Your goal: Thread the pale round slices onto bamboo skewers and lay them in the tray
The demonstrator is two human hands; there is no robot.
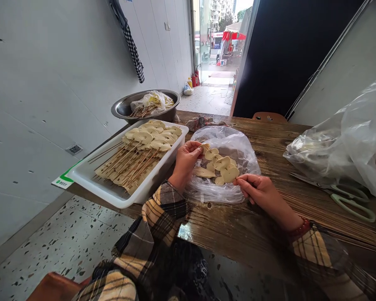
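A clear plastic bag (238, 146) lies open on the wooden table (269, 217), with several pale flat food slices (222, 165) piled on it. My left hand (185, 161) is at the bag's left edge, its fingers pinched on one slice (204, 147). My right hand (260, 191) rests at the bag's near right edge, fingers curled together near a slice; a thin stick may be in them, but I cannot make it out. A white tray (90, 177) to the left holds several skewered slices (150, 138) on bamboo sticks.
A metal bowl (122, 108) with sticks and a plastic bag stands behind the tray. Another large plastic bag (347, 138) and pale green scissors (352, 202) lie on the right. The tray overhangs the table's left edge. An open doorway lies ahead.
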